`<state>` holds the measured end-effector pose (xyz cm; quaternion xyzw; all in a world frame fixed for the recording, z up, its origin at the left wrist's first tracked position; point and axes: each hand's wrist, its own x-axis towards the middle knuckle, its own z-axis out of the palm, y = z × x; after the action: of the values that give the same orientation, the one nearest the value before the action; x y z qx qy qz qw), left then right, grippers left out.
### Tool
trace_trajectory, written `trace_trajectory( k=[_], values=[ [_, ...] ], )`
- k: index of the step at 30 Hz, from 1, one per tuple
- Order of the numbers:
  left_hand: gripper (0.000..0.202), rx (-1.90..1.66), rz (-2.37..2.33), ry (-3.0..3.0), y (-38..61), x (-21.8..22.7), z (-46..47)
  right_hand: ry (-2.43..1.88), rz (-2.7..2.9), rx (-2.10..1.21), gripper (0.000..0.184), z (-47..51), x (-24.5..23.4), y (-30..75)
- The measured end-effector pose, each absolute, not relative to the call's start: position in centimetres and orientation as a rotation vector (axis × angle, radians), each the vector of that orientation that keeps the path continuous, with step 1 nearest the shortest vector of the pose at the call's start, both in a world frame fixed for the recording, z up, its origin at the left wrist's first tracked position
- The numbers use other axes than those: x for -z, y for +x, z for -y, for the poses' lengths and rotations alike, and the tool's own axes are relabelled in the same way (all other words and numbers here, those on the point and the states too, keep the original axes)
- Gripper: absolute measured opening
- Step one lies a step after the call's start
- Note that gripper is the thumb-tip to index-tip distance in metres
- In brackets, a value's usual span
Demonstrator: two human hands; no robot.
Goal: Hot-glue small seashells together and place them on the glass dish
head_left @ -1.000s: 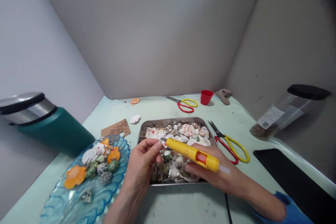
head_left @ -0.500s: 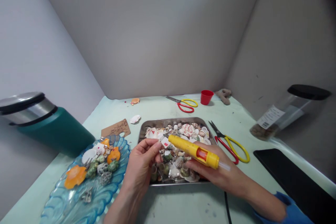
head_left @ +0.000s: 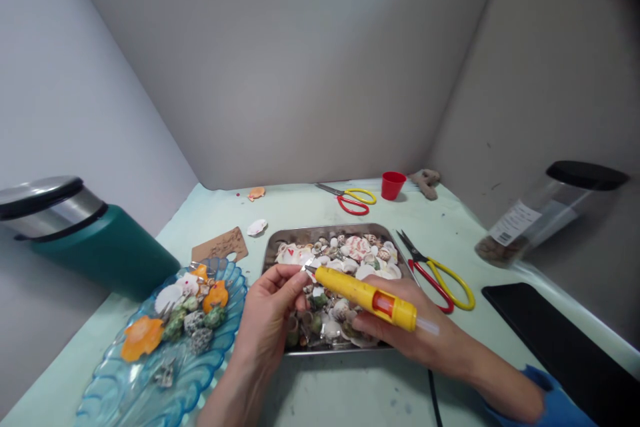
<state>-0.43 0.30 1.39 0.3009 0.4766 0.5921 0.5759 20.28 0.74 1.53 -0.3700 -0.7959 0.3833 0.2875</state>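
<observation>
My right hand is wrapped round a yellow glue gun, which has a clear glue stick coming out of its back end. The gun's dark nozzle points left and meets, or nearly meets, a small white piece at the fingertips of my left hand. Thumb and forefinger pinch that piece; its kind is too small to make out. Below both hands lies a metal tray full of seashells, partly hidden by the hands and the gun.
On the left, a blue scalloped dish holds orange and white shells and speckled stones, beside a leaning green bottle. Scissors lie right of the tray, another pair behind it. A red cup and a jar stand farther off.
The glue gun and my right hand have shifted slightly left and down, bringing the nozzle to the white piece. My left hand has hardly moved; the piece looks turned.
</observation>
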Motion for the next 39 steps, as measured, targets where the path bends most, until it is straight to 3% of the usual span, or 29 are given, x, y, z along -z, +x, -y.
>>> trace_trajectory(
  k=[39],
  values=[
    [0.021,-1.447,-1.191,0.808,-0.28,-1.24,-0.31,-1.021,2.078,-1.000,0.024,-0.59,-1.64,20.19]
  ],
)
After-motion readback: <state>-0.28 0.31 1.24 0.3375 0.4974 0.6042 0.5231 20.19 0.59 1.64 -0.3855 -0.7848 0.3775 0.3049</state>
